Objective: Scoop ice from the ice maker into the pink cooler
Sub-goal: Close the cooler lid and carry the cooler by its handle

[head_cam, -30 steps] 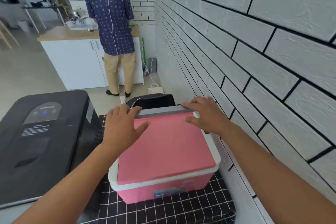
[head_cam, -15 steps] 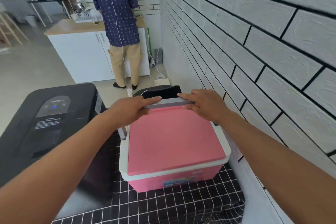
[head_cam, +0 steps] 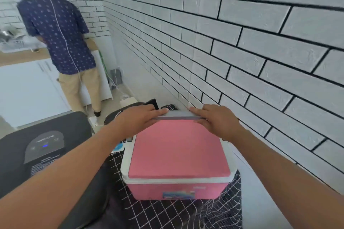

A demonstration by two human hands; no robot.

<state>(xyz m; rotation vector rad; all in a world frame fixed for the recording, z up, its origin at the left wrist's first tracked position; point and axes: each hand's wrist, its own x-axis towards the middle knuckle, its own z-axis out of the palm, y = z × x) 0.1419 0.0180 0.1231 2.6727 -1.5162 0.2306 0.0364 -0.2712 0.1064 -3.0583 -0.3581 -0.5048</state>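
**Ice transfer: opening stage, nothing scooped yet**

- Ice maker (head_cam: 42, 156): black countertop unit at the left, a small blue light on its top panel. Lid down. No ice and no scoop visible anywhere in view.
- Checked cloth (head_cam: 167, 212): black with white grid lines, spread under the cooler and toward the ice maker.
- Left hand (head_cam: 137, 119): laid on the far left end of the cooler's grey handle, fingers extended along the bar and pointing right. Whether the thumb wraps beneath cannot be told.
- Pink cooler (head_cam: 178, 189): just right of the ice maker, close to the brick wall, standing on the cloth. Pink lid (head_cam: 176, 150) lies flat and closed in its white rim; a label shows on the front face.
- Grey handle (head_cam: 178, 116): folded along the far edge of the lid, spanned by both hands.
- Right hand (head_cam: 216, 119): at the handle's right end, fingers curled over the bar, thumb on its near side at the lid edge; reads as a light grip.
- White brick wall (head_cam: 242, 42): runs along the right.
- Background: a person in a patterned shirt (head_cam: 55, 31) stands at a counter, back turned.

Progress, as judged: cooler still shut, ice maker still shut. Remaining: swing the handle clear, lift the lid, open the ice maker, find a scoop, transfer ice.
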